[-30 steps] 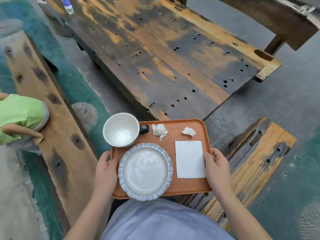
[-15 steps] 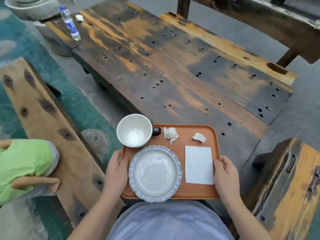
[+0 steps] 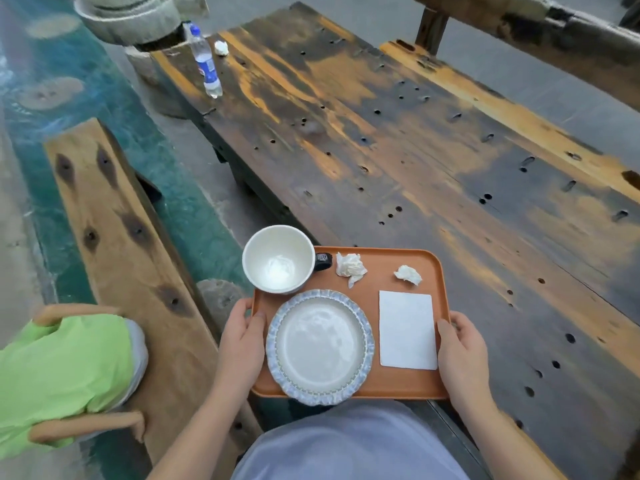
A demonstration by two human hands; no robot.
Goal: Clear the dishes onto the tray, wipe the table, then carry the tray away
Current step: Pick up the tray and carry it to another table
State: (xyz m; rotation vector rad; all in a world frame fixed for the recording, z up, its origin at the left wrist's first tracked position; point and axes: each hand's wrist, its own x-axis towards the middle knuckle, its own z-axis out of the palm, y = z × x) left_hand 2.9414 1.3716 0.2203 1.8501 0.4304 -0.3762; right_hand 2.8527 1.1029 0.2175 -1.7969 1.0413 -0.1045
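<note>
I hold an orange tray [image 3: 384,384] in front of my body, over the near end of the dark wooden table [image 3: 433,161]. My left hand [image 3: 242,341] grips its left edge and my right hand [image 3: 462,355] grips its right edge. On the tray stand a white cup [image 3: 278,259] with a dark handle at the far left and a blue-rimmed white plate [image 3: 320,346] in front of it. Two crumpled tissues [image 3: 350,266] [image 3: 408,274] lie at the far side, and a flat white napkin [image 3: 407,329] lies at the right.
A plastic water bottle [image 3: 206,62] and a crumpled tissue [image 3: 221,47] stand at the table's far left end. A wooden bench [image 3: 124,237] runs along the left, where a person in green [image 3: 62,375] sits. Another bench [image 3: 540,36] lies beyond the table. A stone basin [image 3: 128,15] stands at top left.
The view has swung left and forward: the tray with my hands on it now sits further over the table's near end, and the bottle and basin at the far end have come into sight.
</note>
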